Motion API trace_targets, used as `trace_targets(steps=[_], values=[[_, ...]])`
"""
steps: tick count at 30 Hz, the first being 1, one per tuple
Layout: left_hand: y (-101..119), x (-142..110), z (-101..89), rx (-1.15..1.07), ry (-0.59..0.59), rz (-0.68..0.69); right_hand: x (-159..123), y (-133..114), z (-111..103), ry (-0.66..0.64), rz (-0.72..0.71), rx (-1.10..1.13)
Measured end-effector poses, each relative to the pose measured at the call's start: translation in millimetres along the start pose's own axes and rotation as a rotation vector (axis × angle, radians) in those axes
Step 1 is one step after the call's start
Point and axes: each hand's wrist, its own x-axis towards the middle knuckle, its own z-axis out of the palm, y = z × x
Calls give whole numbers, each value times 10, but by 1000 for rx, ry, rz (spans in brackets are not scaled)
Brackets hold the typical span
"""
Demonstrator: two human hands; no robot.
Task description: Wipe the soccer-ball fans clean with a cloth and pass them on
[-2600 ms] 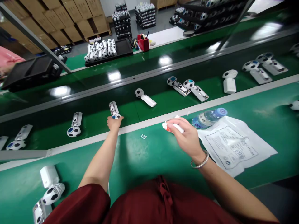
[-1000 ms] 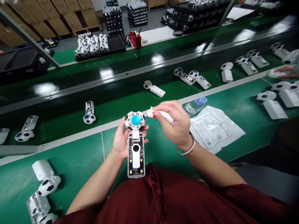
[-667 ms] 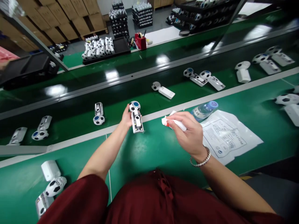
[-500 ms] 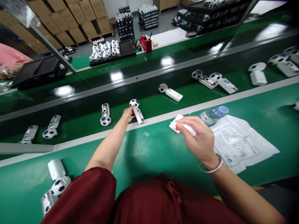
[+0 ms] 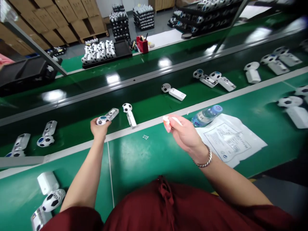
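Note:
My left hand (image 5: 98, 128) reaches out over the dark conveyor belt (image 5: 72, 128) and grips a small fan with a football-patterned head and a clear handle (image 5: 107, 116), lifted just off the belt. Right beside it lies another football fan with a white handle (image 5: 129, 114), on the belt near the pale edge strip. My right hand (image 5: 183, 133) hovers over the green bench (image 5: 149, 157), closed on a white cloth with an orange-red bit at its tip (image 5: 166, 122).
More football fans lie along the belt, left (image 5: 45, 136) and right (image 5: 174, 92). A water bottle (image 5: 206, 115) and a printed plastic bag (image 5: 228, 139) lie on the bench at right. Fan parts (image 5: 49, 192) sit at the lower left. A tray of fans (image 5: 106, 51) stands on the far bench.
My left hand took a fan off the belt, held it close, set it back on the belt, then shifted left and gripped the neighbouring fan. The right hand kept the cloth.

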Motion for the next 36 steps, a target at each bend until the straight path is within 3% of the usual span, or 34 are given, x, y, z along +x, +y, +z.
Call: trace_targets(steps=[3, 5, 7, 11, 14, 17, 23, 27, 32, 36], values=[[284, -220, -65, -278, -47, 72, 19, -35, 46, -123, 95, 202], [533, -478, -117, -543, -184, 17, 3, -55, 104, -93, 99, 218], [782, -788, -165, -765, -380, -122, -35, -84, 175, -27, 43, 148], [1136, -1326, -231, -966, -730, -361, -151, -173, 286, 104, -226, -235], [1249, -1538, -267, -1022, -870, -451, -233, -233, 322, 138, -537, -579], [1293, -1643, -298, -1058, -910, -514, -287, -265, 365, 125, -741, -794], [1324, -1791, -339, -1067, -933, -537, -280, -330, 474, 95, -930, -968], [1291, -1816, -346, -957, -908, -484, -258, -356, 465, 89, -841, -1062], [1227, -1787, -320, -871, -877, -481, -271, -301, 492, -20, -807, -1038], [1189, -1758, -301, -873, -927, -520, -210, -298, 497, 58, -742, -978]])
